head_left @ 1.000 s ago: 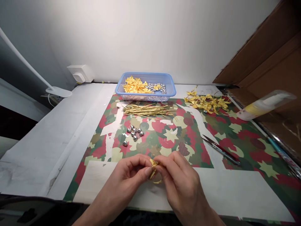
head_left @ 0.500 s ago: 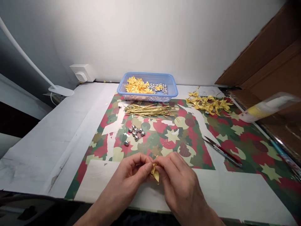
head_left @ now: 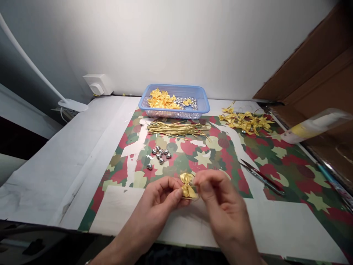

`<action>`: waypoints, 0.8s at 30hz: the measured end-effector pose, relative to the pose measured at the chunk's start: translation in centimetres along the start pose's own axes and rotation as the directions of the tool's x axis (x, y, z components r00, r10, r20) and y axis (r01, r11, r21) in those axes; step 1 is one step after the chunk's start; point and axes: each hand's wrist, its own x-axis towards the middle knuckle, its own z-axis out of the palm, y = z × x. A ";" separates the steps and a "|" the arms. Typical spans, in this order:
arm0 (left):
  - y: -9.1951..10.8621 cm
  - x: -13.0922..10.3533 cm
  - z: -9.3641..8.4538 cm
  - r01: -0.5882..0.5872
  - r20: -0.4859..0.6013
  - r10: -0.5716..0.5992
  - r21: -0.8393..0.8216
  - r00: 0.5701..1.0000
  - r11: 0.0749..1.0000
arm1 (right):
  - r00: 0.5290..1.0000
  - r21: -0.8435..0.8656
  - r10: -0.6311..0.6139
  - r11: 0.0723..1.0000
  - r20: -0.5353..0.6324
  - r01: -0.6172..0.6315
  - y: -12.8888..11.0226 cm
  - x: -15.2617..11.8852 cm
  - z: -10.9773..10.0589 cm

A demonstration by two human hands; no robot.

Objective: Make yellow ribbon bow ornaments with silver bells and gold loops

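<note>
A gold ribbon bow [head_left: 187, 186] is pinched between the thumb and fingers of my left hand [head_left: 162, 198], low over the front of the table. Just right of the bow, my right hand [head_left: 220, 198] is closed in a pinch, slightly blurred. A thin gold wire curves from the bow toward its fingertips; the gripped end is hidden. Several small silver bells [head_left: 161, 154] lie loose on the patterned sheet beyond my left hand. Farther back lies a bundle of gold wire ties [head_left: 176, 129].
A blue basket [head_left: 202, 106] by the wall holds gold bows and silver beads or bells. Finished-looking gold bows with wires [head_left: 248, 121] are piled at the back right. Scissors or tweezers [head_left: 261, 178] lie right of my hands. A glue bottle [head_left: 311, 129] leans near the cardboard [head_left: 311, 62].
My right hand has drawn away to the right from my left. The gold bow has turned and now shows its front between the hands.
</note>
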 end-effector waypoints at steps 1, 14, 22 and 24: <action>0.0 -0.1 -0.1 0.022 0.005 -0.021 -0.039 1.000 0.999 | 0.993 0.131 0.116 0.985 0.008 -0.116 -0.2 0.3 -0.4; 0.7 -1.0 -0.5 0.336 0.244 -0.243 -0.484 0.939 0.808 | 0.986 -0.122 0.121 0.987 0.115 -0.107 0.9 -0.2 -2.6; 1.2 -1.7 -0.4 0.338 0.171 -0.291 -0.443 0.941 0.831 | 0.975 -0.394 -0.164 0.895 0.150 0.211 0.6 -0.2 -2.8; 1.0 -1.5 -0.1 0.294 0.114 -0.271 -0.378 0.956 0.878 | 0.964 -0.379 -0.187 0.892 0.189 0.248 0.5 -0.2 -2.7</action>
